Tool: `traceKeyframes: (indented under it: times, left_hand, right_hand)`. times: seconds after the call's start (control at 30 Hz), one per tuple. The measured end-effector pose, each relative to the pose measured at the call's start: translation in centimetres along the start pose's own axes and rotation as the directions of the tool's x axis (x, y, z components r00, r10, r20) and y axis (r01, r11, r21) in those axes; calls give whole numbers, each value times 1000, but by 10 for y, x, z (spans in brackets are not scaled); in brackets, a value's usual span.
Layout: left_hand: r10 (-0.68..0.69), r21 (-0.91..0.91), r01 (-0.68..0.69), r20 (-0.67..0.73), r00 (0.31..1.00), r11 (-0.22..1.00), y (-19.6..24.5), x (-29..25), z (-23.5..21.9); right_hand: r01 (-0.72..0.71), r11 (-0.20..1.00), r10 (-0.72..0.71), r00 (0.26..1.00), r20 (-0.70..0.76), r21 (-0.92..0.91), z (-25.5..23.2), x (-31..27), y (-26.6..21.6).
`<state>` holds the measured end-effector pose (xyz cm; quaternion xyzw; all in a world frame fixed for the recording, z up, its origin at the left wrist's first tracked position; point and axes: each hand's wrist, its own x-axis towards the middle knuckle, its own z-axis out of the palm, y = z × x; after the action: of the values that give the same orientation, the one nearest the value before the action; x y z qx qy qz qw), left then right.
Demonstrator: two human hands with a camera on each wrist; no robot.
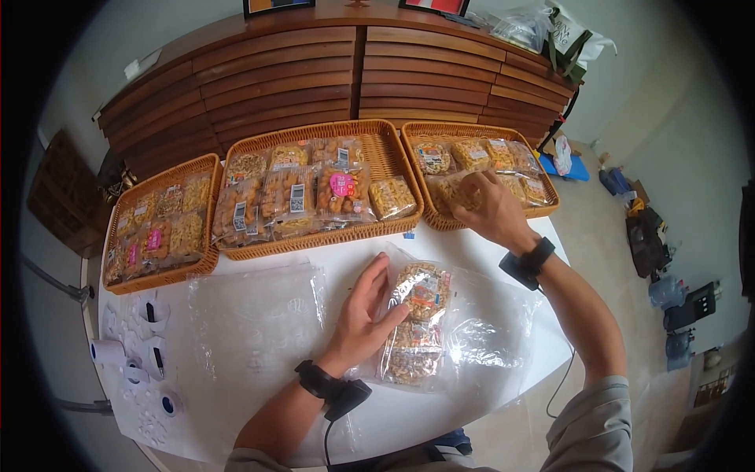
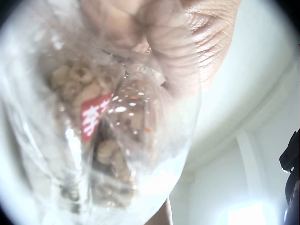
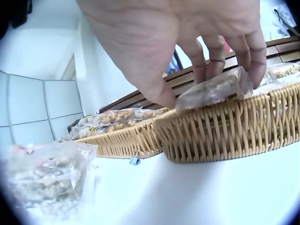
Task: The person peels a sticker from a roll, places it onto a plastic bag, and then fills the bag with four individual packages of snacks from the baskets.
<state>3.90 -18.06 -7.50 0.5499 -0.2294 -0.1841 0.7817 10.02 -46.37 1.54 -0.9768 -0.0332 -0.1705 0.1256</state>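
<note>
In the head view my left hand (image 1: 366, 311) holds the left side of a clear plastic bag (image 1: 436, 377), its thumb lying over the front. Packs of puffed-grain snacks (image 1: 425, 291) sit inside the bag in a column; the left wrist view shows a red label (image 2: 95, 115) through the film. My right hand (image 1: 494, 206) reaches into the right wicker basket (image 1: 444, 223). Its thumb and fingers pinch a wrapped snack pack (image 3: 213, 91) at the basket's near left corner, and the hand partly covers that pack from above.
A middle basket (image 1: 314, 237) and a left basket (image 1: 161, 275) hold more wrapped snacks. Flat clear bags (image 1: 255, 315) lie on the white table, with tape rolls (image 1: 110, 352) and markers at the left. A slatted wooden cabinet (image 1: 275, 79) stands behind.
</note>
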Motion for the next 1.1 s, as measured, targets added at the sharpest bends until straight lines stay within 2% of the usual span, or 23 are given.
traceKeyframes:
  times: [0.1,0.2,0.23,0.3,0.33,0.4,0.47,0.57,0.67,0.77,0.87,0.9,1.0,1.03,1.1]
  left_hand:
    - [-4,-15,3,-16,1000,1000,0,0,0]
    - [5,-26,-6,-17,1000,1000,-2,0,0]
    - [4,-28,-5,-17,1000,1000,-4,0,-1]
    - [-4,-26,4,-18,1000,1000,-5,0,-1]
    - [-11,-22,11,-19,1000,1000,-5,0,-2]
    - [-18,-18,18,-22,1000,1000,-5,0,-1]
    - [-17,-17,17,-24,1000,1000,-5,0,-1]
    - [-14,-22,14,-19,1000,1000,-3,0,-1]
    - [-9,-36,8,-23,1000,999,-7,0,-1]
    - [-7,-32,7,-20,1000,999,-5,1,-1]
    - [11,-16,-12,-21,1000,1000,-4,1,0]
    - [9,-16,-9,-22,1000,1000,-4,1,0]
    - [2,-12,-2,-28,1000,1000,-6,0,-1]
    - [-2,-7,2,-27,1000,1000,-4,0,-1]
    - [-7,3,7,-25,1000,1000,-3,0,-1]
  right_hand:
    - [-112,992,103,986,129,60,-13,10,-3]
    - [-288,950,274,953,126,116,-14,26,6]
    - [-283,949,269,957,109,138,-13,33,12]
    - [-121,992,114,984,-136,-43,3,45,32]
    - [-55,988,18,969,-245,-146,10,50,40]
    - [-174,975,151,975,-164,-139,18,57,49]
    - [-327,938,323,945,-58,-110,21,64,50]
    - [-434,892,434,900,-23,-127,11,70,34]
    - [-317,946,311,946,-95,-59,8,66,44]
    - [-338,940,334,938,-91,-35,-2,62,46]
    - [-212,975,201,966,-160,-58,-5,53,63]
    - [-288,955,293,952,-87,65,-19,38,52]
    - [-317,941,325,944,-61,119,-34,12,50]
    - [-365,919,371,929,-17,148,-40,5,45]
    - [-324,944,326,945,-27,62,-38,-9,54]
